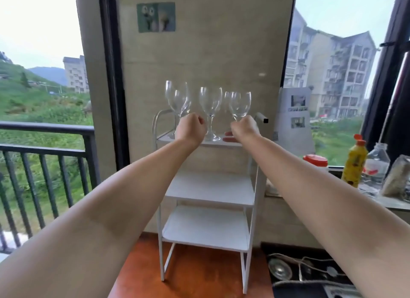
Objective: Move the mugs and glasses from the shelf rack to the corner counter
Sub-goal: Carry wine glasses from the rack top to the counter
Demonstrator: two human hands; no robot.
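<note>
A white three-tier shelf rack [208, 186] stands against the wall. Several clear wine glasses stand on its top tier. My left hand [192, 126] grips the stem of a wine glass [180, 101] at the left. My right hand [245, 128] grips the stem of another wine glass [240, 104] at the right. One wine glass [210, 106] stands free between my hands, its foot on the shelf. More glasses behind are partly hidden. The two lower tiers are bare.
A counter ledge [377, 201] at the right holds a yellow bottle [355, 162], a clear water bottle [376, 166], a red-lidded jar [315, 161] and a bag. A black balcony railing [44, 146] runs at the left. Cables and round lids lie on the floor at lower right.
</note>
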